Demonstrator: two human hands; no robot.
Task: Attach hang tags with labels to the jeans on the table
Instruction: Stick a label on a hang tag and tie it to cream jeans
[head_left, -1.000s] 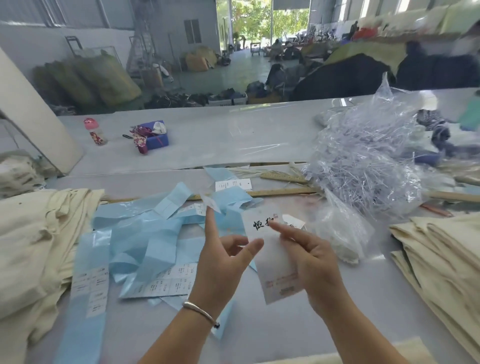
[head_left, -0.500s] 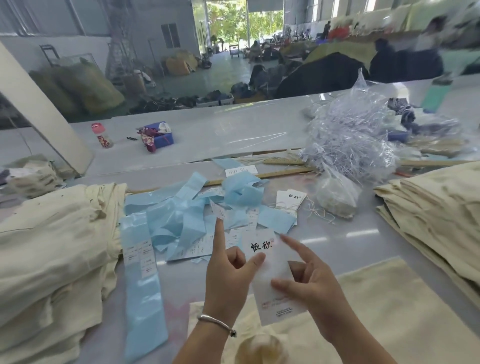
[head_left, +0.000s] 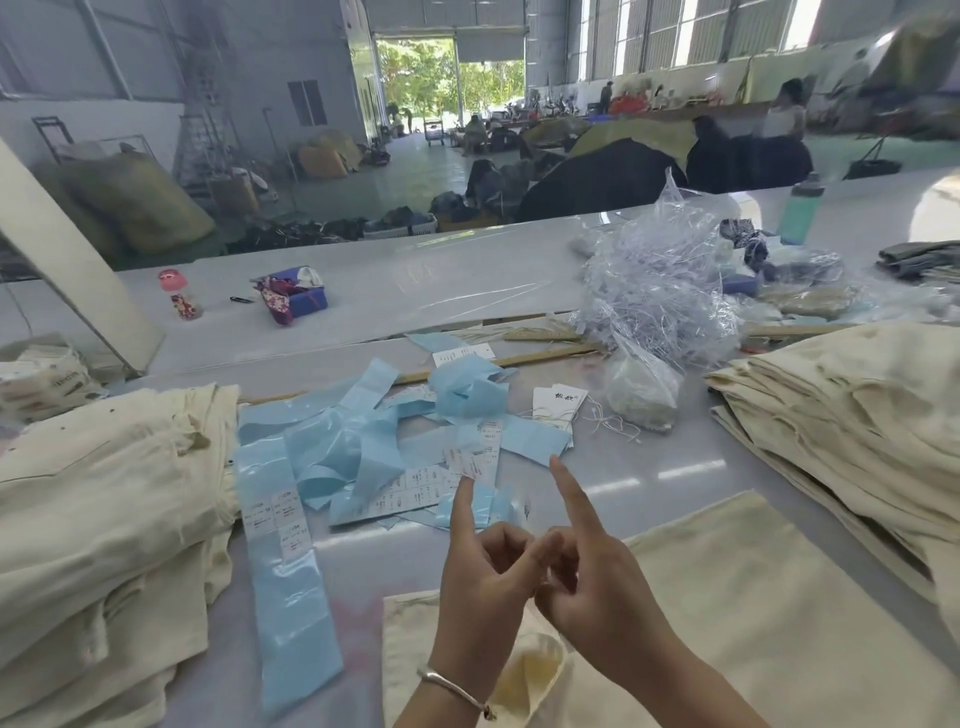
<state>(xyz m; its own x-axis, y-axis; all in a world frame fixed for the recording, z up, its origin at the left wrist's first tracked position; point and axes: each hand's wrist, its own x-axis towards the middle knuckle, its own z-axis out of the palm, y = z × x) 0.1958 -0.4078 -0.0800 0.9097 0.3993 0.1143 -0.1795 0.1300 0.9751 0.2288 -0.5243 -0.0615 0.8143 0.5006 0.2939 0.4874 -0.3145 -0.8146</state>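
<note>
Cream jeans (head_left: 737, 597) lie flat in front of me. Above them my left hand (head_left: 483, 582) and my right hand (head_left: 597, 587) meet, index fingers pointing up and the other fingers curled, thumbs touching. Between the index fingers only a faint, blurred trace of the white hang tag (head_left: 524, 512) shows. A small white label (head_left: 467, 462) sits at my left index fingertip. More hang tags with strings (head_left: 558, 402) lie further back. Label sheets on blue backing (head_left: 405, 493) are spread across the table.
Stacks of folded cream jeans sit at the left (head_left: 104, 509) and right (head_left: 857, 415). A clear bag of plastic fasteners (head_left: 660, 291) stands behind the tags. Wooden sticks (head_left: 540, 356), a small bottle (head_left: 179, 296) and a blue box (head_left: 301, 296) lie beyond.
The view tilted up and the flat jeans came into sight. My hands drew together and dropped lower. The hang tag, plain between them before, now barely shows.
</note>
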